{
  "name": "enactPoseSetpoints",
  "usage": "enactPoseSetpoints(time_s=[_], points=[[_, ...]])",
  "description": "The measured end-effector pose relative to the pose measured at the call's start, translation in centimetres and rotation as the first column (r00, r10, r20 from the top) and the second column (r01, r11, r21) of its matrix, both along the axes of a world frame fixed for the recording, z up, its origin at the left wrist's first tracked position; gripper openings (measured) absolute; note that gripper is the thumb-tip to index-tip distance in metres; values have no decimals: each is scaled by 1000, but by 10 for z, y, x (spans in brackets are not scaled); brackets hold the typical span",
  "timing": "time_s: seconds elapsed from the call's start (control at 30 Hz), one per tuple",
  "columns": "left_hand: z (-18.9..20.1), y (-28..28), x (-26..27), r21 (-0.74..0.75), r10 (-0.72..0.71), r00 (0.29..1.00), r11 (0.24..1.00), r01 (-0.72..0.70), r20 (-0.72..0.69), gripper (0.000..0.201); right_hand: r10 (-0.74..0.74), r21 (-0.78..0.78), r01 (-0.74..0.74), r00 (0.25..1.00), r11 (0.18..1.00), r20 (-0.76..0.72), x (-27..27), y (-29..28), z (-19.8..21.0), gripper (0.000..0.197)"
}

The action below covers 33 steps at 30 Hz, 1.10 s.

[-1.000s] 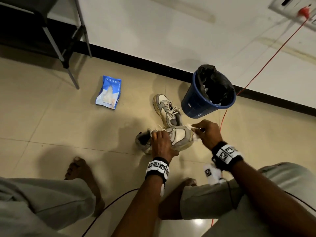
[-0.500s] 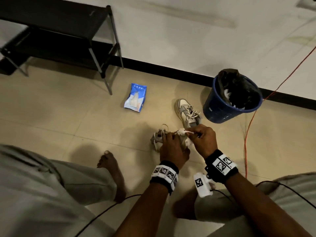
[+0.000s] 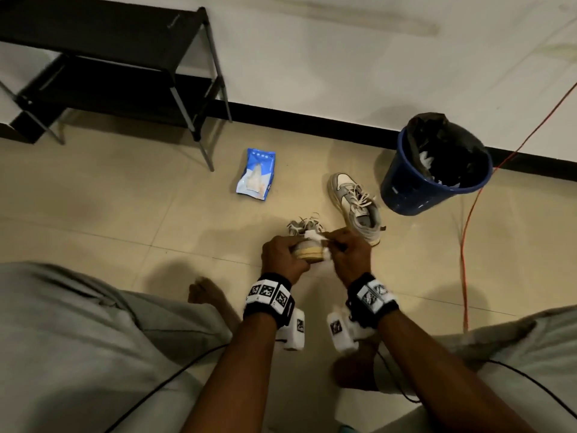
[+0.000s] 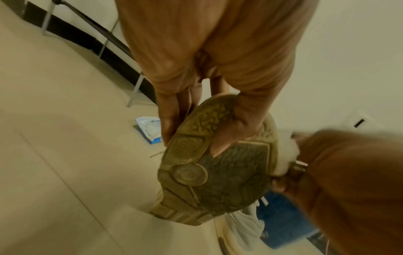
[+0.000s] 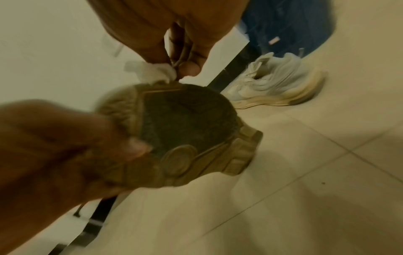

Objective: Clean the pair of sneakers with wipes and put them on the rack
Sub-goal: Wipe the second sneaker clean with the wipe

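Note:
My left hand [image 3: 282,256] grips a grey and cream sneaker [image 3: 307,245] off the floor, tipped so its tan sole [image 4: 216,165] faces me, thumb across the sole. My right hand [image 3: 348,253] pinches a crumpled white wipe [image 3: 313,236] against the sneaker's side edge [image 5: 157,81]. The wipe [image 4: 283,148] shows at the sole's right rim in the left wrist view. The second sneaker [image 3: 354,204] lies on the tiles just beyond, laces up. The black shoe rack [image 3: 125,70] stands against the wall at the far left.
A blue pack of wipes [image 3: 256,175] lies on the floor between rack and sneakers. A blue bin with a black liner [image 3: 434,170] stands right of the second sneaker. An orange cable [image 3: 465,245] runs down the right side. My knees and bare feet flank the hands.
The head view has swung left, bringing the rack into view. The held sneaker has been turned from lying sideways to sole toward me, and the right hand with the wipe has closed in on its edge.

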<state>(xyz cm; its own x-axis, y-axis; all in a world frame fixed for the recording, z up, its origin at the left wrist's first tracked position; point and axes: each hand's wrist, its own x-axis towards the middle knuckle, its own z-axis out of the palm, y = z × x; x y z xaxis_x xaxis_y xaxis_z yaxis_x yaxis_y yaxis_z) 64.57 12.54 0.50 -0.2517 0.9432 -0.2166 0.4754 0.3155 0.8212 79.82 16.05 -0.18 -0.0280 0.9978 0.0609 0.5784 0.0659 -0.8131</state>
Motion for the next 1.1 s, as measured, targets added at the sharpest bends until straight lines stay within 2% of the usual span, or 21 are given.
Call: enactPoseSetpoints(time_s=[0.1, 0.27, 0.33, 0.4, 0.47, 0.5, 0.6, 0.67, 0.73, 0.8, 0.9, 0.97, 1.03, 1.1], points=[[1, 1, -5, -29, 29, 999, 999, -28, 32, 61, -112, -139, 113, 994, 984, 13, 2, 18, -15, 31], [-2, 0, -21, -32, 48, 998, 998, -46, 44, 63, 55, -5, -56, 997, 998, -54, -24, -9, 4, 18], [-1, -1, -21, -36, 32, 997, 999, -30, 68, 64, -1, -8, 1, 1000, 1000, -5, -16, -4, -5, 21], [0, 2, -22, -28, 32, 996, 999, -30, 78, 63, -96, -85, 98, 995, 991, 34, -5, 12, -22, 26], [-3, 4, -23, -22, 39, 996, 999, -38, 75, 63, -157, -108, 157, 988, 982, 6, -3, 12, -28, 26], [-3, 5, -25, -15, 51, 996, 999, -51, 76, 63, -147, -68, 144, 988, 987, -46, -11, 7, -24, 23], [-11, 9, -31, 13, 78, 994, 997, -80, 71, 59, 19, 8, -18, 987, 1000, -158, -33, -9, -1, 19], [-11, 11, -34, -12, 81, 993, 997, -80, 89, 60, -7, 35, 11, 993, 999, -115, -32, -4, -5, 17], [-8, 13, -34, -23, 71, 995, 997, -69, 75, 61, -107, -1, 108, 991, 994, -75, -15, 12, -23, 22], [-9, 16, -32, -16, 46, 997, 999, -46, 57, 61, -129, -32, 127, 988, 991, -87, -9, 15, -28, 24], [-7, 17, -27, 7, 44, 999, 999, -45, 32, 54, 32, 58, -24, 989, 998, -147, -29, 2, 0, 17], [-9, 18, -26, 10, 38, 999, 999, -39, 24, 55, 96, 137, -84, 991, 987, -89, -32, 0, 7, 19], [-4, 17, -27, 6, 20, 999, 1000, -20, 27, 62, 14, 145, -10, 999, 989, -29, -20, 9, -5, 19], [-2, 19, -29, -10, 0, 1000, 1000, 0, 27, 68, -112, 46, 114, 993, 992, -39, -5, 14, -19, 19]])
